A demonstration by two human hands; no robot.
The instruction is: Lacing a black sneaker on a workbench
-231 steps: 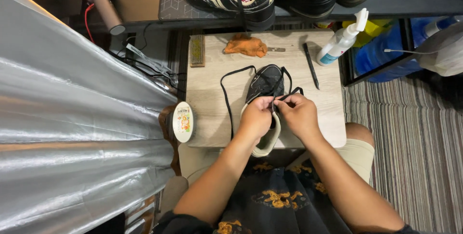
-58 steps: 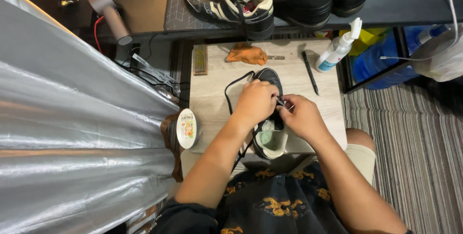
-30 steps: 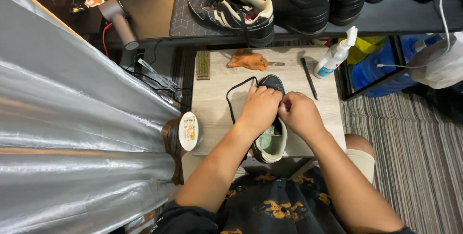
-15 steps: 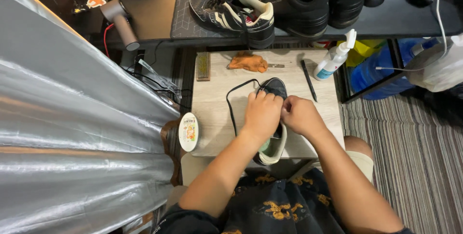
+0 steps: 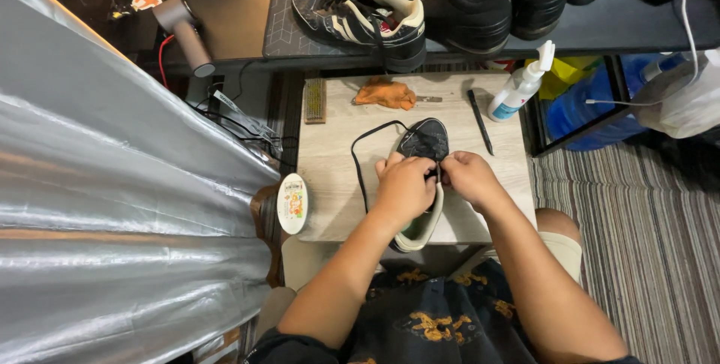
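Head view: looked straight down on a small wooden table point(image 5: 330, 161), taken as landmark for all places below.
Shoe: black sneaker point(image 5: 424, 141) with pale sole, lay near the table's middle, toe toward the far edge, heel at the near edge.
Lace: black shoelace point(image 5: 360, 161), looped out across the table top left of the shoe.
Left hand: point(image 5: 403, 188) rested over the shoe's middle, fingers curled and pinched on the lace at the eyelets.
Right hand: point(image 5: 463, 176) just right of the shoe, fingertips pressed together on the same lace, touching the left hand.
Far edge of table: orange cloth point(image 5: 385, 94), small brush point(image 5: 315, 100) at the far left corner.
Right part of table: black pen point(image 5: 480, 121), white spray bottle point(image 5: 519, 86) at the far right corner.
Left edge of table: round tin point(image 5: 292, 203) beside it.
Beyond table: dark shelf point(image 5: 600, 26) bearing a striped sneaker point(image 5: 360, 15) and black shoes point(image 5: 480, 0).
Left of table: silver sheeting point(image 5: 112, 206).
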